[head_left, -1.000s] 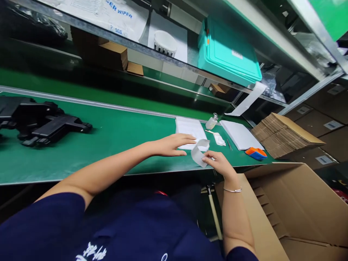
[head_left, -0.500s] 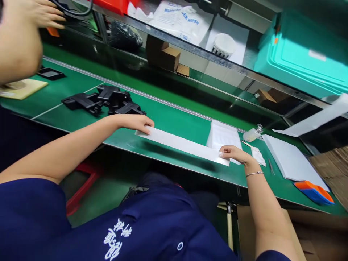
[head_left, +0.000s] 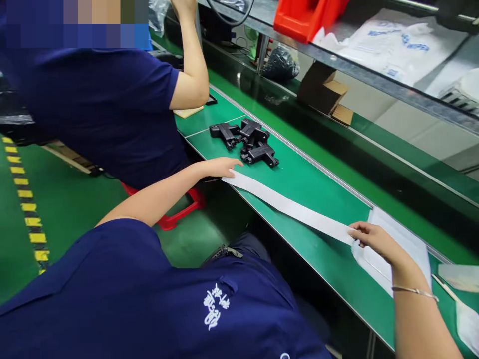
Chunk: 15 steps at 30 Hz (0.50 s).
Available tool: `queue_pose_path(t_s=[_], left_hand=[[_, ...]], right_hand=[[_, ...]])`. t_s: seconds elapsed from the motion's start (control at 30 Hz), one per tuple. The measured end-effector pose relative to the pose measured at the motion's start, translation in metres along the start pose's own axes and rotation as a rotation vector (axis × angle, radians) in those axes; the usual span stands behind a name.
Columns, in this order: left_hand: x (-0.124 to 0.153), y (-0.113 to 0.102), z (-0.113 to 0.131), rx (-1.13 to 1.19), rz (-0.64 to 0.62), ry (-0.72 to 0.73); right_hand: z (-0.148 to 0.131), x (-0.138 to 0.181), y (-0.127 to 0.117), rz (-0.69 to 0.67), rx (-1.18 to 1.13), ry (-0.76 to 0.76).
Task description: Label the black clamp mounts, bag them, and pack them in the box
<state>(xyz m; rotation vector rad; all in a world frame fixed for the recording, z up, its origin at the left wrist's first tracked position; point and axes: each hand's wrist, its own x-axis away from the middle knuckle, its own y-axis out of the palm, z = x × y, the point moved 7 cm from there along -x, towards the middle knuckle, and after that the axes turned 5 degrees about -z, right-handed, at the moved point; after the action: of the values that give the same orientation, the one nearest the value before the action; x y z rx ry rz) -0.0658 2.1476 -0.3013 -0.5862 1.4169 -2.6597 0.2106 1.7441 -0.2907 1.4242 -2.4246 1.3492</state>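
Pinning strip (head_left: 288, 207) ends; left end at bench (head_left: 318, 184) edge.

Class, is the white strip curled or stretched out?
Stretched out: the white strip lies straight, left hand and right hand at its ends.

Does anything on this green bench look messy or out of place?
Little. The black plastic parts lie in a jumbled heap, not in rows. The white strip runs flat and straight between the left hand and right hand.

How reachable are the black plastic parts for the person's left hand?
Probably yes: the left hand rests on the paper strip beside the black plastic parts, only bare green mat between.
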Motion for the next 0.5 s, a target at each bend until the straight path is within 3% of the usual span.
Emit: queue_pose_path(t_s=[0.07,0.17,0.23,0.27,0.33,0.4,0.47,0.5], left_hand=[[0.019,0.015,0.033,0.121,0.005,0.114],[0.053,0.05,0.105,0.359,-0.127,0.478],[0.067,0.059,0.118,0.467,-0.069,0.571],[0.07,0.061,0.108,0.51,-0.025,0.556],[0.071,0.068,0.06,0.572,0.042,0.432],[0.07,0.083,-0.011,0.601,0.078,0.235],[0.066,0.101,-0.081,0.611,0.149,-0.023],[0.062,0.108,-0.103,0.617,0.178,-0.074]], right_hand=[[-0.054,0.003,0.03,-0.008,0.13,-0.076],[-0.16,0.016,0.102,-0.102,0.244,-0.348],[-0.21,0.023,0.145,-0.169,0.251,-0.507],[-0.222,0.023,0.16,-0.211,0.222,-0.552],[-0.215,0.011,0.171,-0.253,0.136,-0.545],[-0.178,-0.014,0.16,-0.198,0.068,-0.446],[-0.129,-0.04,0.136,-0.028,0.115,-0.337],[-0.107,-0.05,0.127,0.039,0.181,-0.311]])
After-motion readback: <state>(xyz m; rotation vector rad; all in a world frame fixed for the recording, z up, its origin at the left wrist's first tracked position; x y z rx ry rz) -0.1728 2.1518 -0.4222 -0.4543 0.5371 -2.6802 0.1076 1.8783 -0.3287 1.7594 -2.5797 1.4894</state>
